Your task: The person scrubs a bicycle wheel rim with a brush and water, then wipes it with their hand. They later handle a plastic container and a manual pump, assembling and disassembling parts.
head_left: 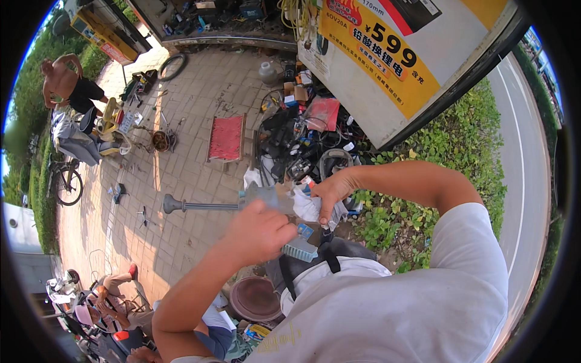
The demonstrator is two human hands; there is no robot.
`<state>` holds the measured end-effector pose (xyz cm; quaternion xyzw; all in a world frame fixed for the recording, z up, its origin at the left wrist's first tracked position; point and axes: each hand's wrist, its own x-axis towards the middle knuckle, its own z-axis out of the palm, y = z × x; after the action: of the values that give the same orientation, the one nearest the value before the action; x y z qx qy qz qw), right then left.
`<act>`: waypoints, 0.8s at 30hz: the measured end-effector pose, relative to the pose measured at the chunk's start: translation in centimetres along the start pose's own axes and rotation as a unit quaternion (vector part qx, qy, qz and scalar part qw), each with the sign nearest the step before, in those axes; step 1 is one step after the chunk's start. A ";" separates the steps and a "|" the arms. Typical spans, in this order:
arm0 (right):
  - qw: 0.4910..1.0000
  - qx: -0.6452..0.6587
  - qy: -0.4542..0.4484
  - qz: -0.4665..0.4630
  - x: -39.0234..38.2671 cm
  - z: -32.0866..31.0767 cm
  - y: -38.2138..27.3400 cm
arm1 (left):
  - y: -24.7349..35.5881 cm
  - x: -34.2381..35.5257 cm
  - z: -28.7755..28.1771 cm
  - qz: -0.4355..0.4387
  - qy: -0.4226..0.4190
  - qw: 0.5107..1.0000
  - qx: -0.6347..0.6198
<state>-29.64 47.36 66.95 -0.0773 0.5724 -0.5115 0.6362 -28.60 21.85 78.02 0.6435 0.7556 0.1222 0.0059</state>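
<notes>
My left hand (259, 233) is closed in a fist at the middle, slightly blurred, and what it grips is hidden. A pale blue ribbed block (301, 248) shows just below it, above my lap. Beyond the fist, a grey rod with a flared end (209, 206) points left; its near end blurs into a pale, bluish shape. My right hand (336, 190) is bent with thumb and fingers drawn together beside a white plastic bag (307, 206). Whatever lies between those fingers cannot be made out.
A heap of parts and cables (299, 139) lies ahead, near a red mat (227, 138). A yellow-and-white sign panel (387, 60) stands at right above green plants (448, 151). One person (69, 85) stands by a scooter; another (115, 302) sits lower left. A round brownish-red basin (257, 302) is near me.
</notes>
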 end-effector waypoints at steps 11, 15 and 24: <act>0.995 -0.006 -0.069 -0.070 0.5 0.6 2.6 | 1.2 0.7 -0.1 0.017 0.053 0.998 0.004; 0.995 0.049 -0.055 -0.071 0.7 2.0 1.8 | 0.5 0.9 -1.3 0.051 0.064 0.997 0.010; 0.994 0.016 0.050 -0.101 -0.3 4.7 -0.7 | -0.7 0.9 -3.0 0.091 0.062 0.994 0.023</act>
<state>-26.21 45.01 69.18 -0.0985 0.5843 -0.5857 0.5530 -29.91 22.08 80.95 0.7011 0.6951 0.1442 -0.0670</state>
